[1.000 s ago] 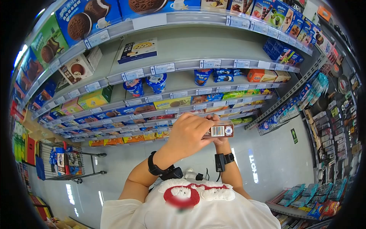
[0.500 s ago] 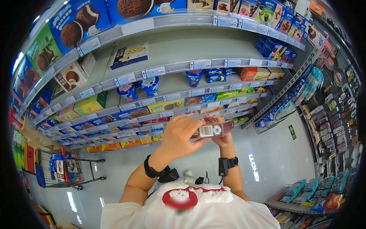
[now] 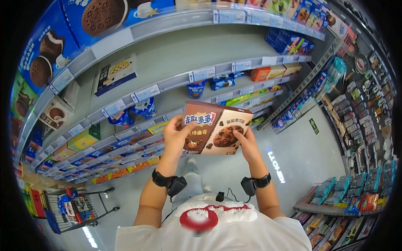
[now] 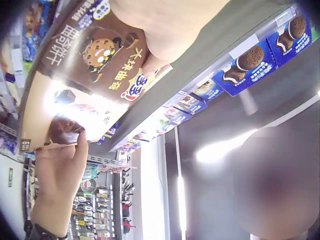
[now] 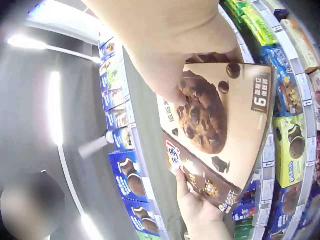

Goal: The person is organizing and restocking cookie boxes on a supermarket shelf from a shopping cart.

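Both hands hold a brown and cream cookie box [image 3: 215, 130] in front of the chest, its printed front with a large chocolate-chip cookie turned up toward the head camera. The left hand [image 3: 176, 133] grips the box's left side, thumb on the front and fingers behind. At the right side the right hand [image 3: 250, 144] grips it, its thumb over the cookie picture. In the left wrist view, glare covers part of the cookie box [image 4: 75, 85]. The right wrist view shows the cookie box [image 5: 215, 115] with the right thumb across its front.
Store shelves [image 3: 188, 46] curve across the front with blue cookie boxes [image 3: 104, 16], a flat box [image 3: 117, 73] and blue tubs [image 3: 144, 109]. A shopping cart [image 3: 75, 209] with goods stands at left. Racks of hanging goods [image 3: 360, 125] line the right side.
The cookie box has turned from its narrow barcode side to its broad front. The left hand has moved to the box's left edge, and the hands are farther apart. The view has shifted.
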`<state>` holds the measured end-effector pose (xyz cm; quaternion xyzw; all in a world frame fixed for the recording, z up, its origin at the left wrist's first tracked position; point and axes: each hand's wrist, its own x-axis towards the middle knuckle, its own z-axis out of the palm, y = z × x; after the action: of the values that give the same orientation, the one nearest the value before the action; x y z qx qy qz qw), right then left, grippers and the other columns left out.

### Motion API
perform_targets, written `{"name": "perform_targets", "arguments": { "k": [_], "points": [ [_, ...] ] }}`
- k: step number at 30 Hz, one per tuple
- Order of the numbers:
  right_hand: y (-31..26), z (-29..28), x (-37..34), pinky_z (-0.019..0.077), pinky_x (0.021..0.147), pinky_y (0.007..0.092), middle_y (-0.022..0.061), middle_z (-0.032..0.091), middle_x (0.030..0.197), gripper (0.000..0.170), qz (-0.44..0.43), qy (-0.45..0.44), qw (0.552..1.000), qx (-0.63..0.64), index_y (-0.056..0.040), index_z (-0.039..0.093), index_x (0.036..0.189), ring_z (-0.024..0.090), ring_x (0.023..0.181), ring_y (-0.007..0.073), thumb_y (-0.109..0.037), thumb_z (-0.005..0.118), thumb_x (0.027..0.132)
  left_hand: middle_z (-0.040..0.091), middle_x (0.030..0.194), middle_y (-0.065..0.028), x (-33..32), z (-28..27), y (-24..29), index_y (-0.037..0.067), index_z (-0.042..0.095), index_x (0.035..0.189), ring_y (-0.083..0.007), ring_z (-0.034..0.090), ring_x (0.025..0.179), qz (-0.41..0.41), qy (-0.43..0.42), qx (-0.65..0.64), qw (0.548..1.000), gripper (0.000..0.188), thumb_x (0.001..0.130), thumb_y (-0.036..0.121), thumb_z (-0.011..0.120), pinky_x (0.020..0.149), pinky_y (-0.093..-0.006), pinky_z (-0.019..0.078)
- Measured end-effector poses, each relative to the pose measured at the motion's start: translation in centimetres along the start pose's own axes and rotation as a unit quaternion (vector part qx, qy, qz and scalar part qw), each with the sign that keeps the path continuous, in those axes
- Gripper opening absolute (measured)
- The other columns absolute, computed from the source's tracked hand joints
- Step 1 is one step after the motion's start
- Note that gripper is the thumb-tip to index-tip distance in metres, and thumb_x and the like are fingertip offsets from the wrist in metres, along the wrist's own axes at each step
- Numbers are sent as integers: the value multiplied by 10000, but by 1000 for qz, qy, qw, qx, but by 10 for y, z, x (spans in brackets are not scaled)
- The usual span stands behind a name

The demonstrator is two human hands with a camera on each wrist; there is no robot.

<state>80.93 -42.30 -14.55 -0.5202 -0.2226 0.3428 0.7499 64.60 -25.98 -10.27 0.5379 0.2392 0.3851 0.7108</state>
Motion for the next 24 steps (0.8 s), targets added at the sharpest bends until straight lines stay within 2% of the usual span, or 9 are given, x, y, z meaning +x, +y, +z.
{"name": "perform_targets", "arguments": {
  "k": [2, 4, 5, 8, 12, 14, 18, 21, 24],
  "points": [
    [-22, 13, 9, 448, 854, 293, 96, 576, 1091, 463, -34, 23, 999, -2, 4, 400, 1222, 562, 976, 157, -30, 613, 813, 588, 1038, -110, 11, -1, 8, -28, 475, 1144, -138, 592, 907, 22, -5, -43, 999, 395, 800, 45, 655, 771, -251, 492],
    [-46, 30, 25, 504, 693, 261, 130, 616, 968, 492, -79, 52, 995, 12, 0, 387, 1227, 615, 829, 166, -7, 629, 800, 527, 1160, -135, 17, 1, 39, -17, 402, 1231, -155, 571, 979, 42, 1, -119, 992, 477, 816, 36, 630, 814, -264, 483],
    [-61, 42, 34, 503, 666, 254, 125, 619, 954, 499, -66, 66, 995, 25, -11, 379, 1235, 616, 805, 164, -20, 630, 804, 417, 1278, -153, 22, -3, 55, -6, 288, 1319, -182, 533, 1061, 30, -30, -97, 994, 580, 830, 23, 599, 871, -288, 461],
    [-86, 56, 82, 502, 606, 255, 107, 623, 922, 519, -32, 17, 999, 4, -41, 348, 1270, 620, 790, 168, -84, 621, 832, 394, 1301, -157, 52, -12, 84, -21, 269, 1335, -189, 522, 1084, 144, -82, 2, 986, 596, 836, 31, 591, 908, -309, 438],
    [-132, 102, 128, 553, 720, 346, 152, 548, 1111, 488, 43, -66, 997, 19, -16, 322, 1303, 618, 913, 231, -85, 540, 872, 496, 1217, -155, 111, -37, 120, -47, 284, 1330, -187, 517, 1080, 164, -137, 108, 971, 593, 839, 93, 586, 918, -295, 425],
    [-146, 113, 160, 545, 758, 362, 158, 546, 1119, 485, 48, -133, 990, -2, -18, 312, 1310, 606, 954, 245, -92, 525, 880, 537, 1166, -149, 127, -44, 147, -49, 306, 1318, -184, 521, 1068, 112, -130, 123, 977, 588, 832, 114, 593, 909, -292, 430],
    [-150, 152, 209, 538, 782, 381, 130, 556, 1086, 374, 56, -137, 988, -32, 0, 413, 1232, 602, 944, 235, -111, 517, 890, 551, 1182, -154, 170, -73, 159, -16, 430, 1264, -225, 546, 1057, 50, -120, 258, 957, 513, 836, 214, 595, 895, -323, 434],
    [-132, 163, 259, 536, 822, 405, 113, 561, 1051, 271, 130, -167, 976, -54, -10, 467, 1142, 597, 931, 249, -111, 516, 895, 554, 1198, -149, 207, -100, 159, 28, 505, 1229, -243, 545, 1064, 67, -130, 441, 886, 465, 838, 265, 590, 901, -329, 422],
    [-121, 184, 271, 553, 787, 400, 105, 558, 1004, 260, 120, -173, 976, -52, -17, 469, 1140, 598, 883, 249, -115, 510, 903, 582, 1160, -126, 222, -112, 152, 29, 522, 1211, -214, 558, 1016, 80, -93, 476, 871, 451, 846, 285, 589, 884, -314, 429]
  ]
}}
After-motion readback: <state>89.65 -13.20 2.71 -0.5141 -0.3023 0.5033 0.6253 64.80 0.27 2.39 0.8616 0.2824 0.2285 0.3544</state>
